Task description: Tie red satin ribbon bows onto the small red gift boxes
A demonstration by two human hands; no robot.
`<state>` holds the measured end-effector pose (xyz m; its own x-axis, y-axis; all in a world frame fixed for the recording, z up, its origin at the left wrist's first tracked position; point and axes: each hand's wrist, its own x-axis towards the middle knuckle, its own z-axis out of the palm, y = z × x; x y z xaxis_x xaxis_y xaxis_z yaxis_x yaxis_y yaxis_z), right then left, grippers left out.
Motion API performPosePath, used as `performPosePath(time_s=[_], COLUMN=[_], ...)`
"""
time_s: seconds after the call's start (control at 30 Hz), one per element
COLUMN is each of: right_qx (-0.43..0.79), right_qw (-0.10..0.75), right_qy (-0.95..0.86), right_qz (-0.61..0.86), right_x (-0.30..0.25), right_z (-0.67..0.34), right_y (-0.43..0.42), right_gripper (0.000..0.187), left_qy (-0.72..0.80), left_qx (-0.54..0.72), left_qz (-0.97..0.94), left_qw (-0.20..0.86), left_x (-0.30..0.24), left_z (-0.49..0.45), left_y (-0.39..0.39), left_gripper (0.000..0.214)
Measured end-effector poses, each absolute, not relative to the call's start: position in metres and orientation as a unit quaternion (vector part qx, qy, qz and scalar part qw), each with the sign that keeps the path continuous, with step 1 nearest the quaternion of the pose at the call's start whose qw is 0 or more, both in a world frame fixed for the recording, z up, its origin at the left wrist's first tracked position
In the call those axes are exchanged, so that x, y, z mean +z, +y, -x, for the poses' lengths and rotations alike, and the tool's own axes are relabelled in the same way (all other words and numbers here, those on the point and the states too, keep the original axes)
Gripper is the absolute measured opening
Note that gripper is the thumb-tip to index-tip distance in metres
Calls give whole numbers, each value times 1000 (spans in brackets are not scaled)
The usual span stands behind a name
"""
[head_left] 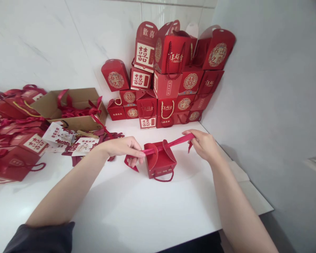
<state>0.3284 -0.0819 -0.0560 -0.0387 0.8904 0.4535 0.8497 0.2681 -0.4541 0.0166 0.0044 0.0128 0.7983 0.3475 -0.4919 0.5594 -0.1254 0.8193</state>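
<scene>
A small red gift box with a twisted cord handle on its near side stands on the white table in front of me. Its curved top flaps lean inward. A red ribbon runs across the top of the box and through the flaps. My left hand pinches one end of it at the box's left, with a loose tail hanging below the fingers. At the upper right, my right hand grips the other end, and a short tail dangles there too. The ribbon is stretched between both hands.
Stacked red gift boxes stand against the wall at the back. A cardboard box holding red ribbons is at the left. Printed cards and red tags lie before it. More red boxes crowd the far left. A grey wall bounds the right.
</scene>
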Motion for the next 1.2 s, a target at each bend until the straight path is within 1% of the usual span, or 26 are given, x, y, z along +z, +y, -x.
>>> performPosePath(time_s=[0.13, 0.23, 0.33, 0.43, 0.53, 0.63, 0.77, 0.83, 0.93, 1.0, 1.07, 1.13, 1.2], right_qx=[160, 287, 416, 502, 537, 537, 506, 462, 393, 352, 310, 269, 239], right_qw=[451, 497, 542, 556, 537, 505, 486, 501, 554, 596, 618, 620, 623], right_qy=[-675, -636, -591, -561, -569, -598, -640, -657, -653, -637, -628, -629, -632], right_qz=[562, 517, 430, 351, 315, 316, 313, 323, 334, 338, 358, 385, 394], right_x=[-43, -33, -24, -14, 1, 19, 39, 46, 55, 59, 62, 64, 64], right_z=[-330, -327, -323, -318, -314, -309, -303, -300, -293, -288, -282, -275, -269], right_y=[-89, -93, -93, -88, -82, -77, -73, -72, -71, -72, -73, -74, -73], right_gripper=[32, 34, 29, 24, 21, 16, 17, 15, 17, 24, 28, 21, 12], left_qy=[300, 288, 285, 264, 235, 200, 203, 212, 215, 225, 246, 264, 275], left_qx=[-58, -30, 15, 33, 64, 119, 212, 285, 375, 400, 412, 418, 419], left_qz=[-759, -780, -789, -792, -797, -796, -782, -768, -734, -716, -703, -688, -670], left_qw=[574, 555, 544, 550, 553, 558, 549, 534, 524, 526, 525, 532, 547], left_x=[26, 37, 47, 52, 55, 64, 84, 92, 100, 100, 97, 91, 84], left_z=[-6, -3, -4, -7, -11, -14, -14, -14, -18, -26, -37, -51, -64], left_y=[5, 4, 1, 2, 5, 5, -3, -9, -17, -23, -27, -31, -31], left_gripper=[29, 28, 28, 28, 29, 33, 45, 43, 39, 35, 27, 24, 36])
